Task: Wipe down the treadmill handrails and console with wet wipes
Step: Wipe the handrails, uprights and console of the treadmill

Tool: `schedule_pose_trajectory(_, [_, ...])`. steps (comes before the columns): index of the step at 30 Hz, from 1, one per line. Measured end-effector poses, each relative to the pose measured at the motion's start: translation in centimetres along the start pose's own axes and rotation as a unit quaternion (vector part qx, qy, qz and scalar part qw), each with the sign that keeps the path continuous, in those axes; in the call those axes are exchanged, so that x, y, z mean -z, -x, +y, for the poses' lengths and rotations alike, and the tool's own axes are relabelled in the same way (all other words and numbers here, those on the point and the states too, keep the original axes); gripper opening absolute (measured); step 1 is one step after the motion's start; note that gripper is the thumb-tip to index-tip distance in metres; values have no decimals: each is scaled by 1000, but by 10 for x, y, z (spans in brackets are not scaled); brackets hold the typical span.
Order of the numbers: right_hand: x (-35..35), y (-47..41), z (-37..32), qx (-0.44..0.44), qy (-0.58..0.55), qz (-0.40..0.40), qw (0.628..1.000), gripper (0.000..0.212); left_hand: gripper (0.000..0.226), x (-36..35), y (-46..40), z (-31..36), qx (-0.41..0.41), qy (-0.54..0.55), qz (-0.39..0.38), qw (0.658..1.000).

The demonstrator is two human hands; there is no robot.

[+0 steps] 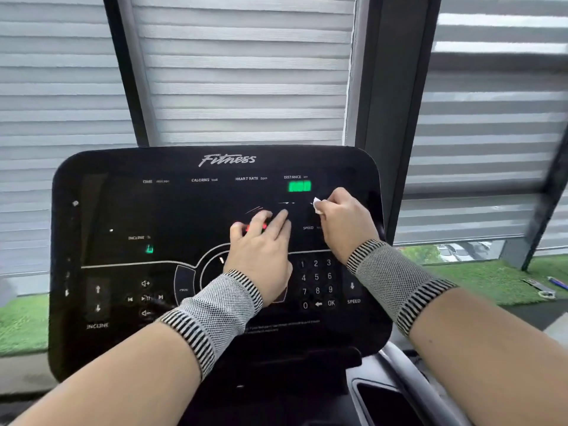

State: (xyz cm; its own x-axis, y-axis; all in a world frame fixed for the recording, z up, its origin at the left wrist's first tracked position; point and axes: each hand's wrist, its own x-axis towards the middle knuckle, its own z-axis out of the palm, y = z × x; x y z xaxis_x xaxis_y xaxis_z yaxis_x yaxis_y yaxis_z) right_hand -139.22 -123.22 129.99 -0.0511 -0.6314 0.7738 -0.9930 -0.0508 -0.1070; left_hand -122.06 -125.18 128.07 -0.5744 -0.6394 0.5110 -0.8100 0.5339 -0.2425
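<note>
The black treadmill console [129, 210] fills the middle of the head view, with lit green and red digits and a number keypad. My left hand [261, 241] lies flat on the panel's centre, fingers straight and spread over the red display. My right hand [341, 222] is curled around a small white wet wipe [317, 206], pressing it to the glass below the green distance readout. Only a corner of the wipe shows past my fingers. Both wrists wear grey knit bands. A grey handrail section [408, 373] shows at the lower right.
Striped window blinds [239, 72] and dark frame posts stand right behind the console. Green artificial turf [491, 281] lies on the sill at both sides, with a few small items at the far right. A dark tray recess [384, 404] sits below the console.
</note>
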Motion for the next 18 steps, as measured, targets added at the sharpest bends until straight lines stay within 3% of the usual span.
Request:
schedule_pose_trajectory(7, [-7,-2,-18,-26,11,28,999,12,59,-5,-2,-14,-41,-3,25,999])
schedule_pose_trajectory(12, [-3,2,-11,-25,43,4,999,18,56,-4,-2,-18,-63,0,42,997])
schedule_pose_trajectory(18, [-10,-4,-28,-28,21,16,999,16,60,0,-1,-20,-71,11,11,997])
